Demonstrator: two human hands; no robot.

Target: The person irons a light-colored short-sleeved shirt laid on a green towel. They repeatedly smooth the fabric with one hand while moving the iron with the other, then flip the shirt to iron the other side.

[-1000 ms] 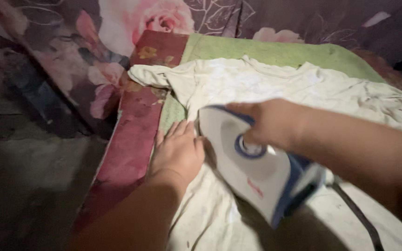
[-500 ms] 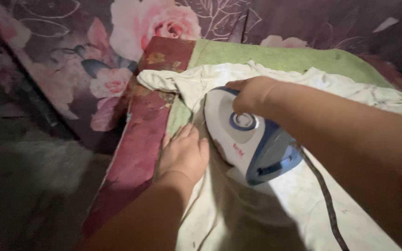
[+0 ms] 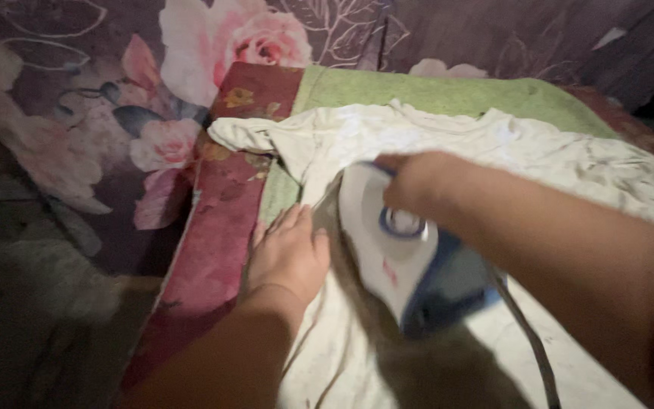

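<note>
A white and blue electric iron [image 3: 391, 246] rests on a crumpled white garment [image 3: 448, 140] spread over a green towel [image 3: 448, 91]. My right hand [image 3: 418, 180] grips the iron's handle from the right. My left hand [image 3: 289, 254] lies flat, fingers spread, on the garment's left edge just beside the iron. The iron's dark cord [image 3: 524, 341] trails toward the lower right over the cloth.
A red patterned strip [image 3: 225, 208] runs along the left side of the green towel. A dark fabric with large pink roses [image 3: 213, 45] hangs behind and to the left. The lower left is dim floor.
The iron went forward over the garment toward its collar, then came back toward me. My left hand stayed pressed flat on the cloth's left edge.
</note>
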